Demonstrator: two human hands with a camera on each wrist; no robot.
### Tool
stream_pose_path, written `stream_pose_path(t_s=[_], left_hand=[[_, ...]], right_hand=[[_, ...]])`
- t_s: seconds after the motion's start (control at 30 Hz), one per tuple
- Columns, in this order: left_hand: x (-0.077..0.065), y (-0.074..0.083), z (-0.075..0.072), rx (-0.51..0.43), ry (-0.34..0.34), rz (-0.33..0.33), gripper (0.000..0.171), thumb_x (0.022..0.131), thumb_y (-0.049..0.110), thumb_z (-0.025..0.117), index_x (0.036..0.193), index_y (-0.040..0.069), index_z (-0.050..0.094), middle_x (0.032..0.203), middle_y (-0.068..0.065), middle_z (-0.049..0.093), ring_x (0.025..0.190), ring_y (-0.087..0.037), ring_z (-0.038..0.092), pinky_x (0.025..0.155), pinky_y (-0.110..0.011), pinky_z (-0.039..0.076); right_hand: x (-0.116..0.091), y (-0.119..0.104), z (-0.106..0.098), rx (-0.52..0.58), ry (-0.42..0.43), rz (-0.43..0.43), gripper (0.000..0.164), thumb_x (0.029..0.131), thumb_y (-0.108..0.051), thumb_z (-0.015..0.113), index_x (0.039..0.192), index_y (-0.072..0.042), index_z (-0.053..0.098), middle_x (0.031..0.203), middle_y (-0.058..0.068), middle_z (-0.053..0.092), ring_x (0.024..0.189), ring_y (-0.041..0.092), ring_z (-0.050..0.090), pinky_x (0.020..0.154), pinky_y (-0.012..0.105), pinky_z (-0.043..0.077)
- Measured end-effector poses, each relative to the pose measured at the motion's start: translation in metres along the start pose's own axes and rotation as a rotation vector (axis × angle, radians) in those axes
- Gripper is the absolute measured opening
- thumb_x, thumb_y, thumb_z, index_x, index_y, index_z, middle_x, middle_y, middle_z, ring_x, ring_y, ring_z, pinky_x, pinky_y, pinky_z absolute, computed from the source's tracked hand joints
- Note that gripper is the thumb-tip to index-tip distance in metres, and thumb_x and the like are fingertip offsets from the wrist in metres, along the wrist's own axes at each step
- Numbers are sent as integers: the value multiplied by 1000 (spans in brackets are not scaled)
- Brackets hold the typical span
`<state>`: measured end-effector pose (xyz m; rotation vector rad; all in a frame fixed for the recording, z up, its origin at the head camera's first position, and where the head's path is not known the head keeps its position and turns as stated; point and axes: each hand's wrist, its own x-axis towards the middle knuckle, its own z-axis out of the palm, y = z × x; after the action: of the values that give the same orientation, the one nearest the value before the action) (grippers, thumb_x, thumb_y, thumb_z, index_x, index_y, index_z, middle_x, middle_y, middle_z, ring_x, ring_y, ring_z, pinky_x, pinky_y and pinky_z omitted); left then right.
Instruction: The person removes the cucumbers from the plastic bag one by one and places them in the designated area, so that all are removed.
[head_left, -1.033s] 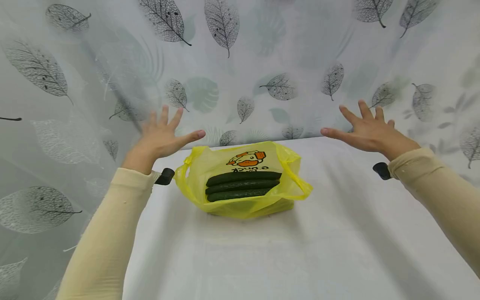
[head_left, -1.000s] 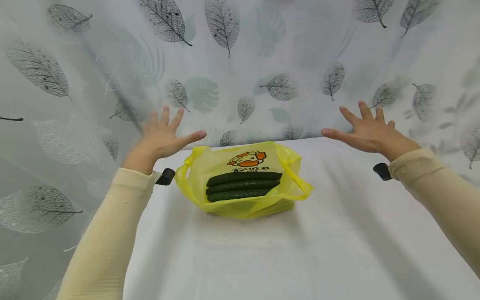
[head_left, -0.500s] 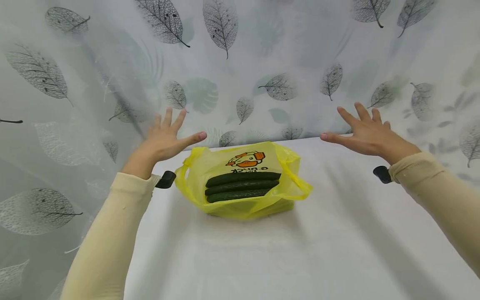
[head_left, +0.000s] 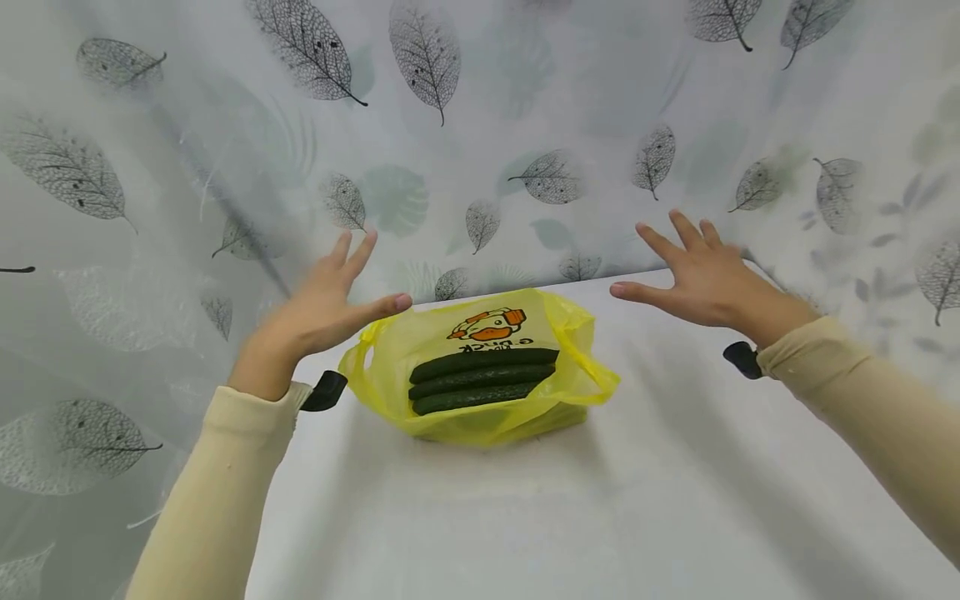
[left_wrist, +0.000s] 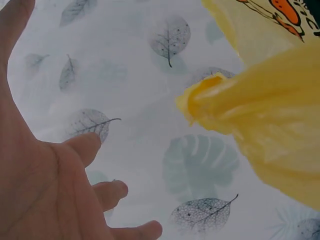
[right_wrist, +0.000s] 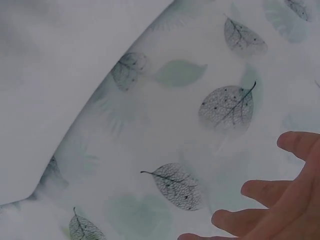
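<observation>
Left hand (head_left: 315,312) fingers spread at 10 o'clock of yellow bag (head_left: 480,429), right hand (head_left: 705,287) likewise at 2, bag on white table (head_left: 480,533) just toward 6 o'clock from head-view centre, cucumbers (head_left: 483,381) inside

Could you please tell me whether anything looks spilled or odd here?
Nothing looks spilled: the cucumbers lie inside the open yellow bag. Only the lettering below its duck picture looks odd, seemingly reading backwards.
</observation>
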<state>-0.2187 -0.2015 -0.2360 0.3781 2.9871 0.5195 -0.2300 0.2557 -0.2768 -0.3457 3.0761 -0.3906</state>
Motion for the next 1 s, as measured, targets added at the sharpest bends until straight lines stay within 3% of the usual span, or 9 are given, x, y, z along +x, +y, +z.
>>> stream_pose_path(t_s=[0.3,0.53,0.8,1.0], left_hand=[[-6,-19,32,-129,44,37,109,75,79,67,160,46,6,169,5,-1,153,-36,11,112,-68,21],[-7,-37,54,-294,25,154,96,79,55,81,159,42,28,169,0,7,151,-35,20,104,-57,42],[-10,-48,64,-264,26,231,82,86,40,80,156,39,38,168,0,16,149,-38,23,109,-66,29],[-14,-54,68,-255,17,253,77,91,18,77,156,35,39,167,-5,19,148,-39,27,109,-64,31]], right_hand=[[-11,-48,2,42,9,-117,103,87,-78,52,165,-25,12,169,17,-2,151,48,-1,107,77,14],[-14,-86,6,257,29,-180,102,83,-77,60,163,-27,22,167,4,17,150,34,22,110,66,28],[-9,-122,16,563,100,-267,81,84,-53,78,151,-21,44,151,-6,47,135,24,47,109,47,37],[-10,-154,24,687,6,-346,70,88,-36,80,148,-18,48,146,-2,52,130,19,54,103,38,46]])
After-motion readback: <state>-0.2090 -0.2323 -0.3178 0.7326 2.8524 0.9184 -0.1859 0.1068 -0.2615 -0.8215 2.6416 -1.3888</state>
